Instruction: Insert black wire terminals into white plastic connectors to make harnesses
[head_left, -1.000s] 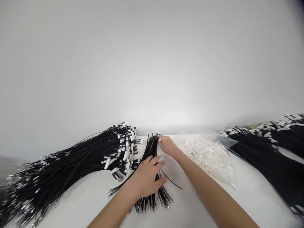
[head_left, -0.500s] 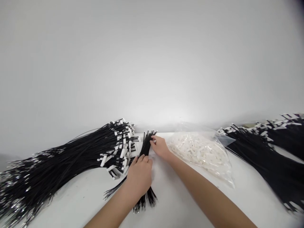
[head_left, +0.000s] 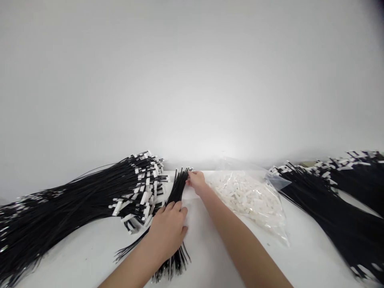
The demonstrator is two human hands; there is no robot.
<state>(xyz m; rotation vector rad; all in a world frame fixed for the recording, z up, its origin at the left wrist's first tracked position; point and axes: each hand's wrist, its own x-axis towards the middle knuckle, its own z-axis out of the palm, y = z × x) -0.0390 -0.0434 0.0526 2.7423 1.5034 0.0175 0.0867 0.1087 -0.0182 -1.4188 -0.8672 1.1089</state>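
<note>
A small bundle of thin black wires (head_left: 177, 190) lies upright in view on the white table, its upper ends fanned out. My left hand (head_left: 168, 227) is wrapped over the middle of this bundle, with the thumb showing on its right side. The lower ends spread out below that hand. At the upper right edge of the bundle, my right hand (head_left: 196, 182) has its fingertips pinched on the end of a wire; exactly what lies between them is hidden. Just right of this hand is a clear plastic bag (head_left: 250, 198) full of small white connectors.
On the left lies a large pile of black wires (head_left: 87, 196) with white connectors at the near-hand end. More black wire bundles (head_left: 327, 208) with white ends lie at the right. The white table (head_left: 210, 256) meets a pale wall (head_left: 192, 80) behind.
The whole view has shifted, so things appear further left and slightly lower. My left thumb now stands out from the bundle. My right hand stays at the wires' upper ends.
</note>
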